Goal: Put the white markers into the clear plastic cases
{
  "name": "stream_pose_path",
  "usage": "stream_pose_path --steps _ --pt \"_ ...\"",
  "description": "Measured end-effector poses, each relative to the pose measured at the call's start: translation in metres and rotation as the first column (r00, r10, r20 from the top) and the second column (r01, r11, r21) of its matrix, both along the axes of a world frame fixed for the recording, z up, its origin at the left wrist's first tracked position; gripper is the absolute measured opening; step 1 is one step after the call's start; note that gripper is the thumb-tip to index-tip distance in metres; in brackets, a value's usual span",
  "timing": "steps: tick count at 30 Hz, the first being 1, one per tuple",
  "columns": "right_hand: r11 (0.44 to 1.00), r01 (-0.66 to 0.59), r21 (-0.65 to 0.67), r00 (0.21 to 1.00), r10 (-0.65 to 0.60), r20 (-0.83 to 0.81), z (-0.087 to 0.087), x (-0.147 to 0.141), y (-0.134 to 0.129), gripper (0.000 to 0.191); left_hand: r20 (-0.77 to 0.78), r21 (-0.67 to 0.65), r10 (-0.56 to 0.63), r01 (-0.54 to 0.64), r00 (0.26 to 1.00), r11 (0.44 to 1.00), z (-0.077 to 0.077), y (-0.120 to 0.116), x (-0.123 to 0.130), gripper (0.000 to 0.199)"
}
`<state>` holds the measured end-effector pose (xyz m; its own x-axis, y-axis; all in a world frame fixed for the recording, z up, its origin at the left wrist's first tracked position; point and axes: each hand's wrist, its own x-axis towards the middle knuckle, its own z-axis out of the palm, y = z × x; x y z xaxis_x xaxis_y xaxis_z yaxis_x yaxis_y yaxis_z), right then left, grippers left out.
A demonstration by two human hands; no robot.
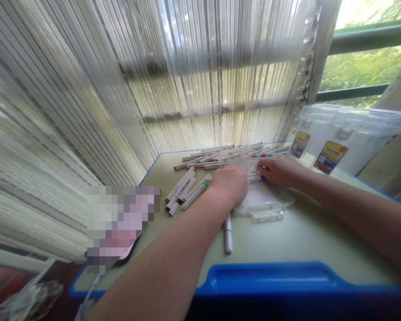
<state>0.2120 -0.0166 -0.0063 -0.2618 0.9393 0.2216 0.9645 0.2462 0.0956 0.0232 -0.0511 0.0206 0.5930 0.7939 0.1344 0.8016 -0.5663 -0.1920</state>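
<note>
Desk point(287, 245) is pale green, blue-trimmed, beside a stripy curtain point(200, 76), markers point(182, 183) scattered about; honestly can't tell left hand point(230, 183) or right hand point(276, 171) grip around the clear plastic point(267, 194).

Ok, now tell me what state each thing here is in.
Left hand: curled, grip hidden
Right hand: curled, grip unclear
Clear case: lying flat; open or shut unclear
Back markers: lying loosely heaped
Left markers: lying bunched, near ends apparently capped
Single marker: lying, near end apparently capped
Storage boxes: upright, lids on
Curtain: hanging, spread wide
Phone-like device: too blurred to tell
</note>
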Motion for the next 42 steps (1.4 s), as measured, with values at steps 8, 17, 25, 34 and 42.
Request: stream_pose_path --steps 8,17,25,34,42 --pt "0.999 -0.012 -0.038 0.999 0.014 0.048 0.0041 0.0014 -0.0021 0.034 -0.038 0.036 -0.023 0.024 0.999 0.999 -0.0009 0.0000 0.0003 0.026" --pt "0.998 -0.056 -0.041 0.994 0.059 0.089 0.0031 0.0045 -0.0014 0.033 -0.100 0.029 -0.021 0.024 0.995 0.999 -0.0025 -0.0018 0.0031 0.027" --pt "0.994 -0.077 -0.072 0.995 0.082 0.064 0.0065 0.0040 -0.0038 0.035 -0.113 0.030 -0.017 0.020 0.994 0.999 -0.0031 -0.0025 0.0047 0.027" --pt "0.991 -0.098 -0.087 0.991 0.105 0.086 0.0084 0.0018 -0.0060 0.035 -0.095 0.026 -0.016 0.018 0.995 0.999 -0.0040 -0.0016 0.0026 0.028" --pt "0.991 -0.101 -0.085 0.992 0.107 0.069 0.0080 0.0021 -0.0062 0.035 -0.084 0.009 -0.015 0.016 0.996 1.000 -0.0034 -0.0019 0.0021 0.030"
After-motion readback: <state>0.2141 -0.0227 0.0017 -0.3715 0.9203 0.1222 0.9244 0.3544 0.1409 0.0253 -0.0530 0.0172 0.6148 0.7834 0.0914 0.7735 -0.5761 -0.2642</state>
